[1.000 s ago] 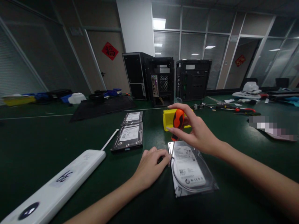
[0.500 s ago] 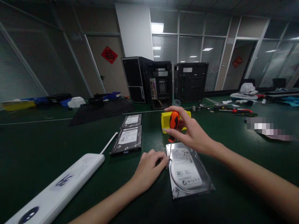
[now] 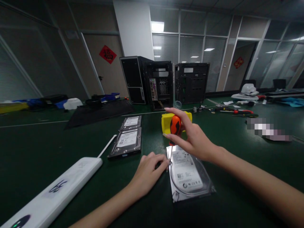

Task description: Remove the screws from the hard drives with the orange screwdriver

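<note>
A silver hard drive [image 3: 187, 171] with a white label lies flat on the green table in front of me. My right hand [image 3: 193, 136] grips the orange and black handle of a screwdriver [image 3: 175, 125], thumb and fingers on either side of it. Its thin shaft points down, with the tip at the drive's upper left edge. My left hand [image 3: 152, 169] rests on the table against that same edge, fingers curled in and thumb and forefinger closed beside the tip. Whatever lies under those fingertips is mostly hidden. Behind the screwdriver stands a yellow holder [image 3: 166, 123], partly covered by my right hand.
Two dark hard drives [image 3: 127, 141] [image 3: 130, 123] lie to the left. A long white device marked 39 [image 3: 59, 186] takes up the near left. Computer cases [image 3: 133, 79] [image 3: 192, 84] stand at the back. Hand tools [image 3: 237, 111] and a pixelated object [image 3: 268, 129] are on the right.
The whole view has shifted slightly, so things appear a little further left. My right hand has turned slightly on the screwdriver handle. The left hand keeps its place at the drive's edge.
</note>
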Tool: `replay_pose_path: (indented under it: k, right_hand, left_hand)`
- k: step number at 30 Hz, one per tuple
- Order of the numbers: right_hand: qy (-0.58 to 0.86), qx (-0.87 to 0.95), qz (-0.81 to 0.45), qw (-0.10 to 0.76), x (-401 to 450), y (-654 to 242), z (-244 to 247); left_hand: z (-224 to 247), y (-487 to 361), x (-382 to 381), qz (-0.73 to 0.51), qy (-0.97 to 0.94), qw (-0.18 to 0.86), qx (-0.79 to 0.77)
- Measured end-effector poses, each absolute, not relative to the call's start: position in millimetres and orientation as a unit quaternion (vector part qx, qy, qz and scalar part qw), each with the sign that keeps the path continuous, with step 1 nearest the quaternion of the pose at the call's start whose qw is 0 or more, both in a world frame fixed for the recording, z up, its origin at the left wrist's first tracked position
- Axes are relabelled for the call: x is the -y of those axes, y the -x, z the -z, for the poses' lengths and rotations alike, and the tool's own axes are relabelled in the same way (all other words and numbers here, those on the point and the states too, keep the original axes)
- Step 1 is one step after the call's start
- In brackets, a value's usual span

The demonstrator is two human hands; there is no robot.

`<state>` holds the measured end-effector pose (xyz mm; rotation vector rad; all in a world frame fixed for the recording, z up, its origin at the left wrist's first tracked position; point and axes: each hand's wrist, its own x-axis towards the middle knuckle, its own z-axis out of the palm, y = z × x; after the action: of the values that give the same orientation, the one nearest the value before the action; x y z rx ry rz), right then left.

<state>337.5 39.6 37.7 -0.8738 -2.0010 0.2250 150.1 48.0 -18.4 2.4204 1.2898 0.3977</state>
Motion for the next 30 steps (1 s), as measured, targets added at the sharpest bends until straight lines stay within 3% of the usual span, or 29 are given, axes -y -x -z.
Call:
replay_pose_path:
  k: [30]
  right_hand:
    - [0.368, 0.783, -0.121, 0.486, -38.5, -344.0, -32.4]
  left_hand:
    - [15.0, -145.7, -47.5, -0.148, -0.861, 0.211, -0.439]
